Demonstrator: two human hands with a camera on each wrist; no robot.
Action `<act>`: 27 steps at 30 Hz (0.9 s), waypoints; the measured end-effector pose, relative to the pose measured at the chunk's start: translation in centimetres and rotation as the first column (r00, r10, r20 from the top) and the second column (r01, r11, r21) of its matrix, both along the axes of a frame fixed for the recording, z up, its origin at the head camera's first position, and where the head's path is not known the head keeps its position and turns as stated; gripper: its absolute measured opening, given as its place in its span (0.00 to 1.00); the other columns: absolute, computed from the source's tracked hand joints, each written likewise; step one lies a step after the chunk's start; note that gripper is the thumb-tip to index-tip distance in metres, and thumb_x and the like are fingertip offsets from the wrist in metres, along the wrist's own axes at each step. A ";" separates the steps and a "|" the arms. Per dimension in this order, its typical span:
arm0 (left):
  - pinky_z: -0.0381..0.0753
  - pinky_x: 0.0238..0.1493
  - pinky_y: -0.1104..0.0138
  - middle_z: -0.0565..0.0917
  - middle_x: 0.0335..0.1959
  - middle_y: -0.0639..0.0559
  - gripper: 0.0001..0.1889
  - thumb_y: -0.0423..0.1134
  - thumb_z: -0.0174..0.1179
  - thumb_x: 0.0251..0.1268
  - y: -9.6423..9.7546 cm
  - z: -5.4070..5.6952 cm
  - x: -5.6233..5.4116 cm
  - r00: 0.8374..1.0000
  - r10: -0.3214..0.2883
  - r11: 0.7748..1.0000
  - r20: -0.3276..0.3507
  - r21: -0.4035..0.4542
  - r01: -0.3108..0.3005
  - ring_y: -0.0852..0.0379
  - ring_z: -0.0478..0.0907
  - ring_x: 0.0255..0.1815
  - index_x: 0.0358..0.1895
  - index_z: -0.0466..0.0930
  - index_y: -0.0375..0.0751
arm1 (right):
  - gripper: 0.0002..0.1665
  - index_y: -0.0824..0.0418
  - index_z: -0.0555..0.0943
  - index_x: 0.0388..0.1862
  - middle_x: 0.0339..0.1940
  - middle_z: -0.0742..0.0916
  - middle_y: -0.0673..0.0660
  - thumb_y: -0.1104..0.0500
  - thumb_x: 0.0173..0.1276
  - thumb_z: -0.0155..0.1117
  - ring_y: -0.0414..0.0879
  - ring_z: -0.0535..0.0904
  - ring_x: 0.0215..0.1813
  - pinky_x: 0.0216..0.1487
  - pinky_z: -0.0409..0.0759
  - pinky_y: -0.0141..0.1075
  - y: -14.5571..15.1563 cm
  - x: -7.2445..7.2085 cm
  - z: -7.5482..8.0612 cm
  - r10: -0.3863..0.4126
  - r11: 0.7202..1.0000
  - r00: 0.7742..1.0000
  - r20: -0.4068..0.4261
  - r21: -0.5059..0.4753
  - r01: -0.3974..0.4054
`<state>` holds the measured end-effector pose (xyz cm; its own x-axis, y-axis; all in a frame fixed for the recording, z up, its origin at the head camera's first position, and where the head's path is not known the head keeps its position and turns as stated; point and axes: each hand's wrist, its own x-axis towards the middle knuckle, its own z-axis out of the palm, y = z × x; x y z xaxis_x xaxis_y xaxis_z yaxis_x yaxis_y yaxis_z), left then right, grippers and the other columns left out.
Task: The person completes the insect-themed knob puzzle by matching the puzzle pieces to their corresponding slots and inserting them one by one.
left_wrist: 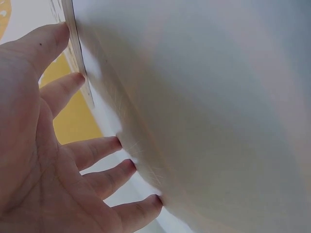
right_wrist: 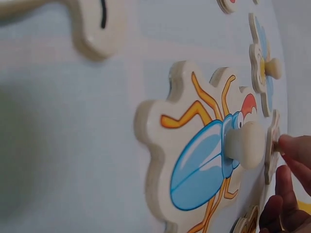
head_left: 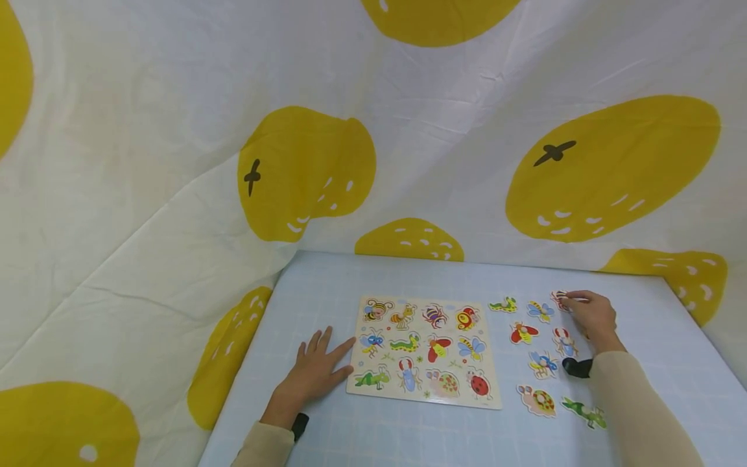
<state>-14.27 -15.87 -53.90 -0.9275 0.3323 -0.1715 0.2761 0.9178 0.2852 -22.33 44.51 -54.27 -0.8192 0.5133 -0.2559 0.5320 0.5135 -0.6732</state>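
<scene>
A wooden peg puzzle board (head_left: pixel 426 401) with printed insect pictures lies flat on the table. My left hand (head_left: pixel 315 370) rests beside its left edge with the fingers spread. In the left wrist view, the thumb and index finger touch the board's edge (left_wrist: pixel 77 53), and the other fingertips rest on the cloth. At the back right, my right hand (head_left: pixel 594 318) pinches the small knob of a spider puzzle piece (head_left: pixel 559 299). That piece (right_wrist: pixel 270 160) appears edge-on in the right wrist view; whether it is off the table I cannot tell. Closest to that camera is a blue beetle piece (right_wrist: pixel 194 165).
Several knobbed pieces lie right of the board: a caterpillar (head_left: pixel 503 305), a dragonfly (head_left: pixel 541 311), a red-winged insect (head_left: pixel 523 333), a mosquito (head_left: pixel 543 365), a snail (head_left: pixel 537 401) and a grasshopper (head_left: pixel 583 412). A lemon-print curtain (head_left: pixel 432 162) hangs behind the table.
</scene>
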 end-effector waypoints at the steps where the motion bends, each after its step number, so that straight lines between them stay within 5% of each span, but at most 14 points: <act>1: 0.47 0.70 0.33 0.53 0.79 0.35 0.33 0.60 0.57 0.71 0.0 0.0 0.0 1.000 0.000 1.000 0.000 0.000 0.000 0.31 0.46 0.78 0.77 0.63 0.63 | 0.33 0.67 0.74 0.67 0.59 0.77 0.71 0.45 0.74 0.59 0.62 0.70 0.54 0.36 0.64 0.40 0.0 0.0 0.0 0.003 1.000 1.000 0.002 0.000 -0.003; 10: 0.46 0.71 0.33 0.52 0.79 0.35 0.33 0.60 0.57 0.71 0.0 0.1 0.0 1.000 0.001 1.000 0.012 0.005 -0.001 0.32 0.45 0.78 0.77 0.62 0.63 | 0.33 0.68 0.73 0.67 0.59 0.77 0.71 0.46 0.75 0.58 0.66 0.68 0.55 0.46 0.63 0.55 0.0 -0.3 -0.2 0.001 1.000 1.000 0.022 -0.011 -0.001; 27: 0.46 0.71 0.34 0.52 0.79 0.35 0.33 0.60 0.58 0.71 0.1 0.3 0.1 1.000 0.007 1.000 0.022 0.008 -0.007 0.31 0.45 0.78 0.77 0.62 0.63 | 0.31 0.69 0.75 0.65 0.62 0.74 0.74 0.47 0.75 0.58 0.68 0.66 0.55 0.48 0.61 0.58 -0.4 -0.2 -0.1 -0.005 0.998 1.000 0.006 0.068 0.004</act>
